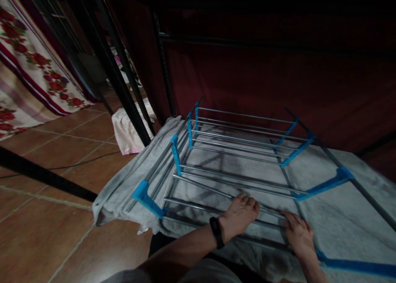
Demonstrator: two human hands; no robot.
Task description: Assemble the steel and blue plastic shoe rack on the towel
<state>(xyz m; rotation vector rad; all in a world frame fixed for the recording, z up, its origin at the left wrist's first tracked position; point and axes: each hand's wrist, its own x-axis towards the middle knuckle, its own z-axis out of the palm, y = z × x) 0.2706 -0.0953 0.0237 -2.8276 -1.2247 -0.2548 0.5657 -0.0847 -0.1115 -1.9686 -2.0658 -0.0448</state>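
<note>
A rack of thin metal tubes and blue plastic brackets lies across a grey blanket in front of me. My left hand [241, 213], with a black band on its wrist, is closed around a metal rod [204, 187] near its middle. The rod slants across the near part of the rack, and its far-left end lies free of the blue bracket [176, 155]. Close to the rod's right end, my right hand [299, 233] has its fingers curled over it. Another rod [192, 205] runs under my left hand. A blue bracket [150, 199] sits at the near left corner.
The grey blanket [346, 208] covers the surface under the rack. Dark metal posts [116, 76] stand at the left, with a striped cloth [126, 128] behind them. A dark red curtain [247, 76] hangs at the back. A cable [83, 162] crosses the tiled floor [40, 229].
</note>
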